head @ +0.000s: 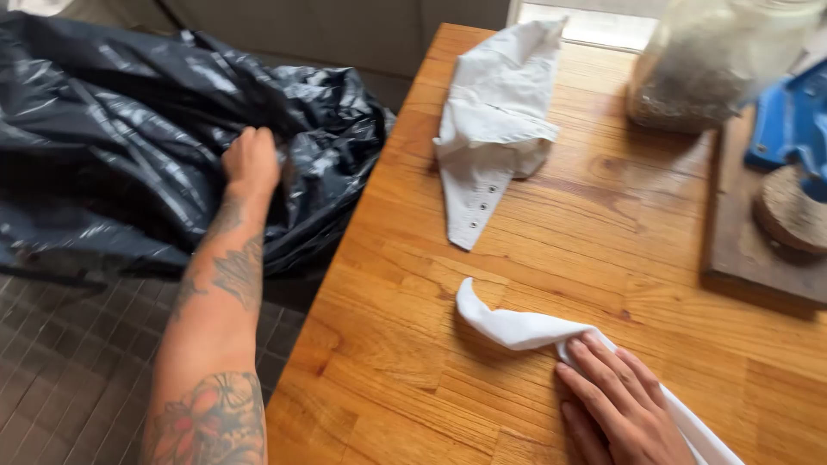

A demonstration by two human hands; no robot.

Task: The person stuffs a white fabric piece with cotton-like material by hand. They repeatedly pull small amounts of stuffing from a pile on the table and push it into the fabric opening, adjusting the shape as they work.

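White cloth [534, 331] near the bench [413, 370] front edge, pinned flat under right hand [620, 405]; left hand [251, 159] clenched on black bag [129, 129] beyond the left edge, gripping a fold.

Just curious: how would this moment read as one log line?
left hand: gripping black bag | right hand: flat on white cloth | wooden table
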